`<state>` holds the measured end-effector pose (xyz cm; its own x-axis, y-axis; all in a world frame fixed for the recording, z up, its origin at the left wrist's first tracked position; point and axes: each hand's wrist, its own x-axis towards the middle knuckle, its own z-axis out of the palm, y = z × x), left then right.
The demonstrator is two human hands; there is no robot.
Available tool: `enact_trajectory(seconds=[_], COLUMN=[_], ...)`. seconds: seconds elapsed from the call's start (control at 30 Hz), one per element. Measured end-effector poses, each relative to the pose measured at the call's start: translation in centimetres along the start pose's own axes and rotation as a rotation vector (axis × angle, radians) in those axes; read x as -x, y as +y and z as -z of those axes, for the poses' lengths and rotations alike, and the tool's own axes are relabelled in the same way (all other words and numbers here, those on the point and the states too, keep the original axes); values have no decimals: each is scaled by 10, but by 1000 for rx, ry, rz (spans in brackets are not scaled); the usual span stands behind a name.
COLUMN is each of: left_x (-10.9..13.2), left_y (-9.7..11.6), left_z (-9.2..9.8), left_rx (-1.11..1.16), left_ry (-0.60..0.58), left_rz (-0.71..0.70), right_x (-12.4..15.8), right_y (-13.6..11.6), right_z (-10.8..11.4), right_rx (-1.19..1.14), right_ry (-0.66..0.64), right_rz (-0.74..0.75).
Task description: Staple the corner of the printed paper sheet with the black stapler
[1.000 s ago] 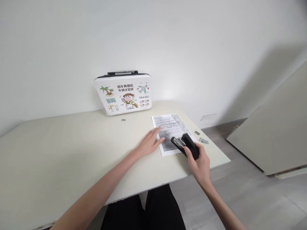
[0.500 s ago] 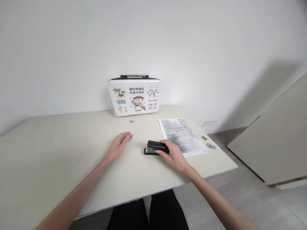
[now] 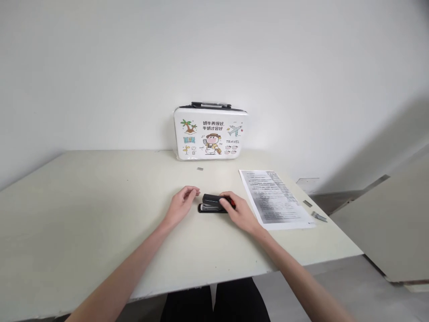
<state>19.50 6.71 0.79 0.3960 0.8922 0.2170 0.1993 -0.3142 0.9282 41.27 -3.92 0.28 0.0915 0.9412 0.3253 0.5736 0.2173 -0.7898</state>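
On the table (image 3: 100,214), a white case (image 3: 211,134) stands upright at the far side, probably to take little room. A printed paper (image 3: 275,199) lies flat at the right. The right hand (image 3: 241,213) wraps thumb and fingers around the right end of the black stapler (image 3: 212,200), near the middle, likely to steady it. The left hand (image 3: 182,203), loosely curled with nothing visible in it, is just left. Small grey strips (image 3: 307,203) lie right of the paper.

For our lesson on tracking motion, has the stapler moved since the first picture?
Yes, leftward: the stapler, over the printed sheet earlier, is now left of it, in front of the white case.
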Motion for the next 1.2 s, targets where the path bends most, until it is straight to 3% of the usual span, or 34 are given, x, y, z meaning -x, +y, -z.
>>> enact_trajectory(seconds=[0.2, 0.4, 0.5, 0.7, 0.87, 1.07, 1.2], left_x=[4, -1, -3, -3, -2, -1, 2], left_y=[3, 1, 1, 1, 3, 12, 16], left_z=[-3, 4, 9, 5, -4, -6, -7], left_rx=[1, 45, 58, 146, 370, 924, 1100], left_ry=[101, 329, 386, 298, 193, 67, -12], left_rz=[38, 22, 56, 75, 148, 485, 683], right_x=[6, 7, 8, 12, 16, 19, 19], right_y=[7, 9, 6, 4, 3, 1, -1], right_z=[0, -3, -2, -3, -3, -2, -4], right_rx=[-29, 45, 62, 123, 249, 236, 308], right_ry=[132, 123, 116, 45, 105, 286, 340], right_rz=[-143, -161, -168, -64, 122, 410, 559])
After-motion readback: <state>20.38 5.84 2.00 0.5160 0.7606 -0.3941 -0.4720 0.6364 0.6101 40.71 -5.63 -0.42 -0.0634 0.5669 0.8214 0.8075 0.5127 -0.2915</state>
